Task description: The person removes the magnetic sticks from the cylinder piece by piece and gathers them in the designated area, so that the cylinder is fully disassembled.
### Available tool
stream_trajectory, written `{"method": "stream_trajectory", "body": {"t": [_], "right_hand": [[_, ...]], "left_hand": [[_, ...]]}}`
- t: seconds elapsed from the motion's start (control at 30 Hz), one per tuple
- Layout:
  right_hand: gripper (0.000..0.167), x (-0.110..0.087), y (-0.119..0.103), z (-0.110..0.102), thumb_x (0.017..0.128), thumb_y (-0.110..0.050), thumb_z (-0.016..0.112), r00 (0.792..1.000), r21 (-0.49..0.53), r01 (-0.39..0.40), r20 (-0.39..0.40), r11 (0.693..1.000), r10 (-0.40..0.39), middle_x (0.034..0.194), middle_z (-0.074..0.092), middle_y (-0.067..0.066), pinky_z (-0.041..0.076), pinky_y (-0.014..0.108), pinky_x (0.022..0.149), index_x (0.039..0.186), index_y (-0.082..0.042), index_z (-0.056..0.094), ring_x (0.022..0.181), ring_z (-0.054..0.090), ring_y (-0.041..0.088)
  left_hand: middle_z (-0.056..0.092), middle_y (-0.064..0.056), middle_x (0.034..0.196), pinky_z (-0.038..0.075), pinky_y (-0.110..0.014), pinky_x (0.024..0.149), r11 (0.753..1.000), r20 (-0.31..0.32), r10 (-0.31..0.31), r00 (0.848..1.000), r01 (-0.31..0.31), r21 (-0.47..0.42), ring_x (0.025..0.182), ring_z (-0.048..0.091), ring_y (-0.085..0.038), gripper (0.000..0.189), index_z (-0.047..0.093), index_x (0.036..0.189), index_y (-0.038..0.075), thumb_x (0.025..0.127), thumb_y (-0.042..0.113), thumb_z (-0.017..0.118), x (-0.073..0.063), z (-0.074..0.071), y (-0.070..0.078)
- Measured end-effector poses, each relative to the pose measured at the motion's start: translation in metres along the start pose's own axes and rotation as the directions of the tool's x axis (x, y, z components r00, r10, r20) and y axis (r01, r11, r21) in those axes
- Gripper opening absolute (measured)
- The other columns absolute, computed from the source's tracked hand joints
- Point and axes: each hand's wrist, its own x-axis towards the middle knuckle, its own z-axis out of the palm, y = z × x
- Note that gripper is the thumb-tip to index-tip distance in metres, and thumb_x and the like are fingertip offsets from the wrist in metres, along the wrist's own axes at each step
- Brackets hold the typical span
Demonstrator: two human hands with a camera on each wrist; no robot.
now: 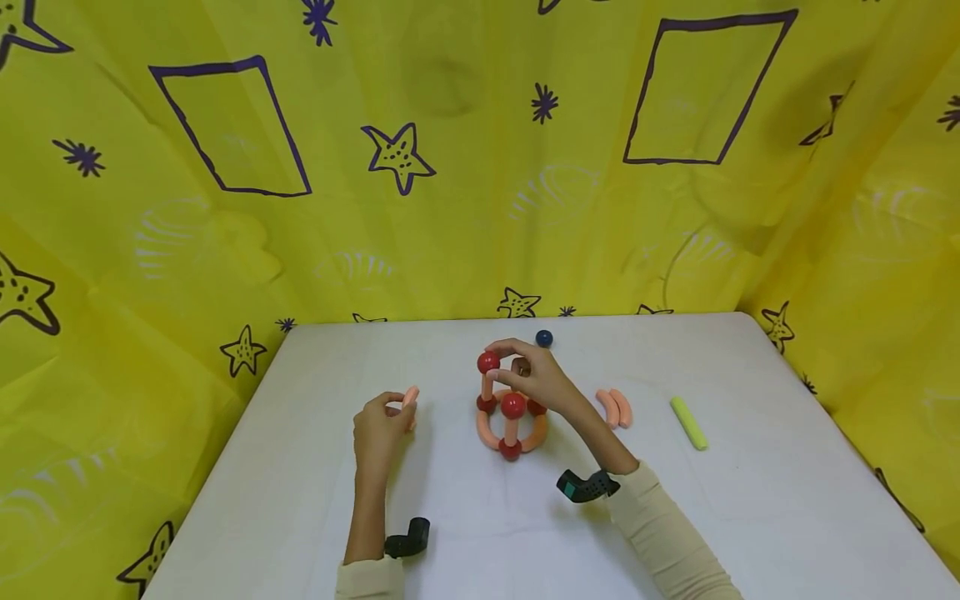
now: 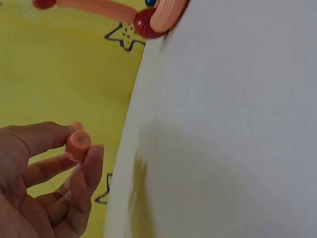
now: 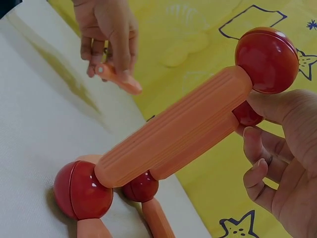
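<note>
A toy frame of orange rods and red balls stands mid-table: curved rods (image 1: 486,433) form a ring, and straight rods (image 1: 512,432) rise from it with balls on top. My right hand (image 1: 536,379) reaches over the ring, pinching the top red ball (image 1: 488,362) of the far-left upright between thumb and fingers. A nearer top ball (image 3: 267,59) stands free in the right wrist view. To the left of the frame, my left hand (image 1: 381,429) holds a curved orange rod (image 2: 78,145) above the table by its fingertips, one end facing the left wrist camera.
Behind the frame, a dark blue ball (image 1: 543,338) lies near the table's back edge. On the right lie two curved orange rods (image 1: 608,408) and a yellow-green stick (image 1: 688,423). A yellow patterned curtain (image 1: 465,225) hangs around the white table (image 1: 285,500).
</note>
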Motion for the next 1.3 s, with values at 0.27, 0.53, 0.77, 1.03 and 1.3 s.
{"method": "stream_trajectory", "body": {"t": [0.27, 0.53, 0.77, 1.03, 1.3], "right_hand": [[0.039, -0.004, -0.019, 0.0, 0.09, -0.008, 0.069, 1.0, -0.007, -0.005, -0.008, 1.0, 0.005, 0.117, 0.064, 0.021, 0.038, 0.018, 0.056, 0.128, 0.0, 0.059, 0.066, 0.046, 0.02], [0.037, -0.011, -0.036, -0.003, 0.091, -0.006, 0.067, 1.0, 0.014, 0.021, -0.004, 1.0, -0.021, 0.115, 0.063, 0.023, 0.04, 0.018, 0.057, 0.126, 0.002, 0.058, 0.067, 0.047, 0.02], [0.038, -0.011, -0.035, -0.002, 0.09, -0.007, 0.068, 1.0, 0.028, -0.008, -0.006, 1.0, 0.008, 0.116, 0.064, 0.022, 0.04, 0.018, 0.058, 0.127, 0.0, 0.058, 0.067, 0.047, 0.021], [0.04, -0.01, -0.033, -0.002, 0.09, -0.005, 0.068, 1.0, 0.064, 0.0, 0.011, 0.998, -0.001, 0.115, 0.064, 0.024, 0.04, 0.018, 0.057, 0.128, 0.002, 0.057, 0.064, 0.046, 0.017], [0.041, -0.008, -0.03, -0.001, 0.09, -0.002, 0.067, 1.0, 0.083, 0.01, 0.027, 0.997, -0.012, 0.116, 0.063, 0.025, 0.039, 0.017, 0.056, 0.129, 0.003, 0.055, 0.061, 0.044, 0.007]], "left_hand": [[0.071, -0.007, 0.071, 0.048, -0.038, 0.072, 0.998, 0.025, -0.064, 0.998, 0.064, 0.018, 0.056, 0.069, -0.016, 0.032, 0.066, 0.115, 0.001, 0.092, 0.023, 0.065, 0.006, -0.019, -0.021], [0.069, -0.004, 0.065, 0.046, -0.026, 0.067, 0.987, 0.018, -0.156, 0.988, 0.155, 0.032, 0.053, 0.067, -0.011, 0.036, 0.064, 0.121, -0.001, 0.089, 0.015, 0.061, 0.011, -0.035, -0.036], [0.067, -0.005, 0.066, 0.044, -0.019, 0.059, 0.984, 0.003, -0.176, 0.984, 0.176, 0.024, 0.052, 0.066, -0.008, 0.037, 0.063, 0.122, -0.004, 0.09, 0.016, 0.062, 0.011, -0.036, -0.039], [0.069, -0.007, 0.065, 0.045, -0.026, 0.059, 0.982, -0.017, -0.162, 0.987, 0.163, 0.099, 0.06, 0.067, -0.015, 0.037, 0.062, 0.122, -0.006, 0.092, 0.015, 0.059, 0.012, -0.037, -0.04], [0.069, -0.008, 0.061, 0.047, -0.035, 0.058, 0.974, -0.058, -0.129, 0.99, 0.138, 0.18, 0.074, 0.065, -0.033, 0.036, 0.063, 0.121, -0.005, 0.091, 0.015, 0.057, 0.01, -0.039, -0.038]]}}
